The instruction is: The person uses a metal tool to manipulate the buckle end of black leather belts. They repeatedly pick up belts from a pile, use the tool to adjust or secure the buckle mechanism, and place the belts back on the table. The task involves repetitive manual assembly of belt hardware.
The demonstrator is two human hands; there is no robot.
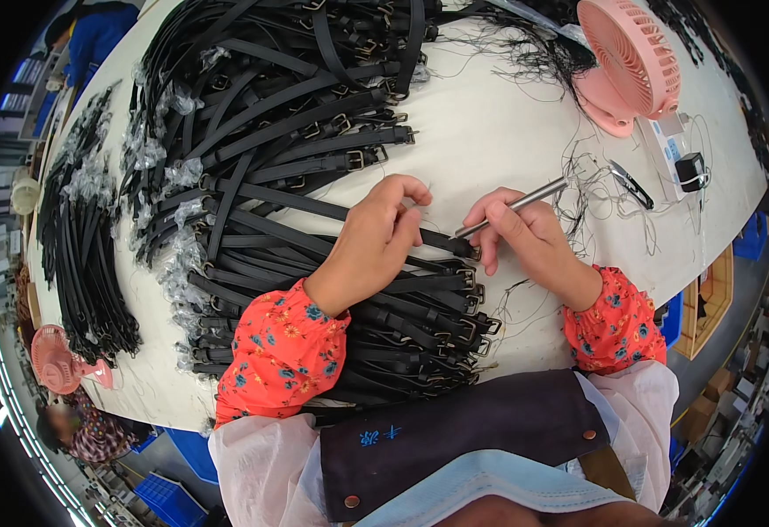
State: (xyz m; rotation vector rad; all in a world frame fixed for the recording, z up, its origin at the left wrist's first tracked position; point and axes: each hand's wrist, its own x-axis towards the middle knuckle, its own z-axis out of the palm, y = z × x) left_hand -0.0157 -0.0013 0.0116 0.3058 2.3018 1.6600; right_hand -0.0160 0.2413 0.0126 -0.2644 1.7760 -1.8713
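My right hand (pixel 529 233) is closed round a slim silver pen-shaped tool (pixel 538 193), its thin tip pointing down and left. That tip is close to the buckle end of a black belt (pixel 446 243) in the pile. Just left of it my left hand (pixel 374 241) hovers over the belts, fingers half curled, with a gap between thumb and forefinger. Nothing can be made out in it. Many narrow black belts with metal buckles (pixel 468 329) lie side by side under both hands, their buckle ends toward the right.
More belts (pixel 288 105) heap at the back, clear plastic wrap (pixel 182 272) around their left ends. Another bundle (pixel 94 290) lies far left. A pink fan (pixel 626 66), loose black threads (pixel 578 189), a black-handled cutter (pixel 631 184) and a black adapter (pixel 690 171) are at right.
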